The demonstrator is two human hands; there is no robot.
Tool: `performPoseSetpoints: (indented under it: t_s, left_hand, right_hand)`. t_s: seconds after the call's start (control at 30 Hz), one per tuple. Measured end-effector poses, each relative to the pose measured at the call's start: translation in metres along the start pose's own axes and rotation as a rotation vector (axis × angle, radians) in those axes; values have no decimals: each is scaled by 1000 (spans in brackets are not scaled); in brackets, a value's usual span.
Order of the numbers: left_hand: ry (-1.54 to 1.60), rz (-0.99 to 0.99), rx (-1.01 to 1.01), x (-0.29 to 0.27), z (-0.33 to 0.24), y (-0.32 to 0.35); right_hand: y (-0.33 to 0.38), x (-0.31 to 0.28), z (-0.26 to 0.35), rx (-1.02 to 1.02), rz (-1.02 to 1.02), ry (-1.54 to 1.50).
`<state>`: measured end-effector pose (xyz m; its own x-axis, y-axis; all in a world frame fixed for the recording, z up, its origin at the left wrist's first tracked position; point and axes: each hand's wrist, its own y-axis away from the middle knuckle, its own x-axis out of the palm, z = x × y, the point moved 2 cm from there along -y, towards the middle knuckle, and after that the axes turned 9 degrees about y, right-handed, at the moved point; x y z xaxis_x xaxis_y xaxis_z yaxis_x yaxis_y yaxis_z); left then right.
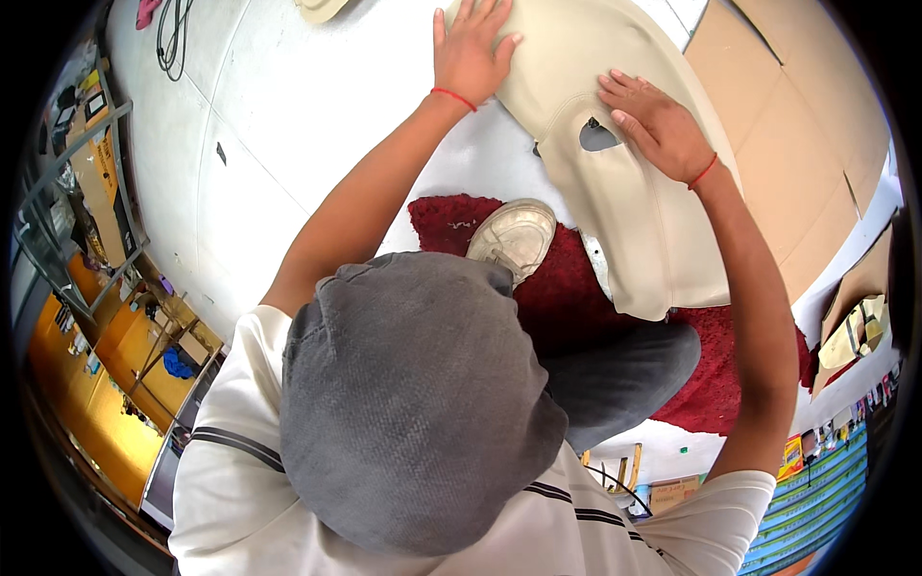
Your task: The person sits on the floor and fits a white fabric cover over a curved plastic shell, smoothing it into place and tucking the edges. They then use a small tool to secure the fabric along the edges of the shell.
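Left hand (471,50) and right hand (663,123) lie flat, thumbs apart, on the beige cover (639,206) across the far edge of the red mat (706,389); even pressure should smooth it.

Shaped panel (634,221), plain cream. Wristbands (453,97), red. Cap (423,403), charcoal grey. Shirt (235,403), off-white, dark parallel stripes. Rug (706,394), deep red. Shoe (519,233), off-white. Trousers (624,374), dark grey. Cardboard (807,134), tan. Floor (279,125), white.
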<state>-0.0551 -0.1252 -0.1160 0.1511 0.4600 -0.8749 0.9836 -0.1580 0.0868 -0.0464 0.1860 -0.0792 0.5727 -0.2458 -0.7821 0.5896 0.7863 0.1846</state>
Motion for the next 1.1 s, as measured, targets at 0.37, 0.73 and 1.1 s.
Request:
performPoseSetpoints:
  t_s: [0.37, 0.73, 1.1]
  left_hand:
    - [-173, 329, 305, -26, 18, -16]
    - [-193, 330, 332, -23, 27, -41]
    - [-180, 505, 547, -35, 35, -56]
  right_hand:
    - [-42, 22, 35, -78, 36, -244]
    - [-35, 28, 23, -5, -49, -284]
    - [-40, 28, 20, -5, -59, -237]
